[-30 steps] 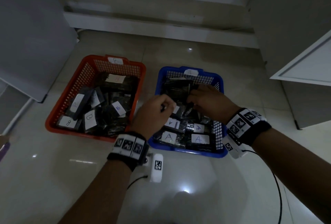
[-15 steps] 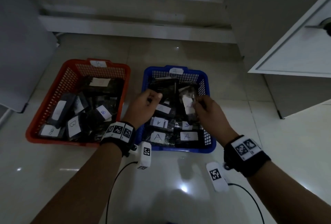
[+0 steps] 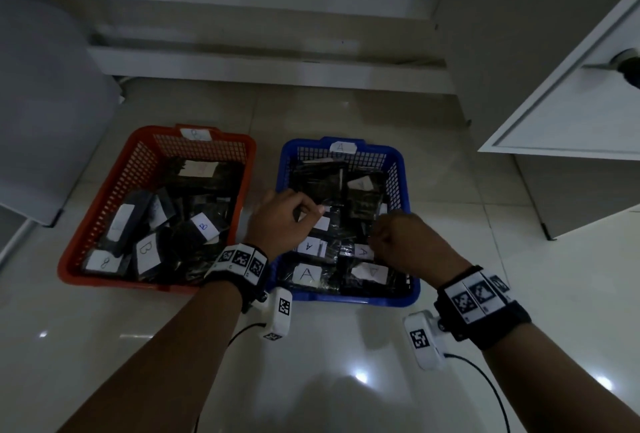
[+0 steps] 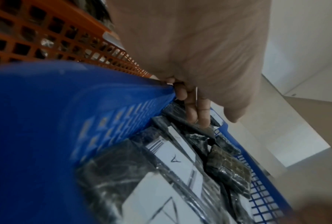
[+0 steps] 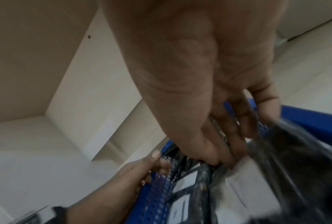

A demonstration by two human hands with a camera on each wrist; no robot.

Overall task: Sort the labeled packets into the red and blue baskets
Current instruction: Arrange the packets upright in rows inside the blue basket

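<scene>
**Pinched packet brought down into the blue basket**

Pinched between thumb and fingers of the right hand (image 3: 405,242), a dark packet (image 5: 295,151) has been lowered from above into the blue basket (image 3: 346,298). Directly beneath the pinch lie packets marked A (image 3: 306,273). Left of it, the basket's wall is held by the curled left hand (image 3: 282,214). Only release is judged to remain; the red basket (image 3: 138,169) is left untouched further left.

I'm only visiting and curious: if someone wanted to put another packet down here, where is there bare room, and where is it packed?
Bare floor lies in front of both baskets, between the forearms, and behind them toward the wall. The red basket and blue basket are heaped with packets; the left hand and right hand crowd the blue one.
</scene>
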